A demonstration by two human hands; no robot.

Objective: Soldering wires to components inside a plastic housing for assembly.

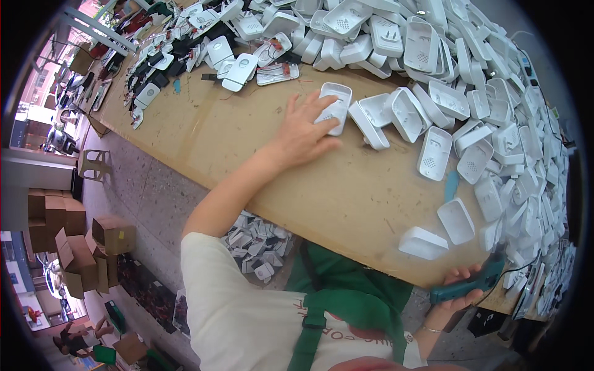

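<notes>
My left hand (303, 131) reaches across the table, its fingers and thumb on a white plastic housing (335, 110), an open shell with rounded corners lying face up. At the table's near right edge my right hand (461, 299) is wrapped round a teal pistol-shaped tool (465, 288) with a dark cord; its exact kind is hard to make out. Close to the left hand lie more white shells, one (369, 125) tilted on its side. Two shells, one of them tipped (424, 243), rest between the tool and the pile.
A large heap of white housings (421, 46) covers the table's far and right sides. Wired white units (240, 72) lie at the far left. Under the brown table (185, 133) sits a pile of white parts (260, 247). Cardboard boxes (77, 256) and a stool (94, 164) stand on the floor.
</notes>
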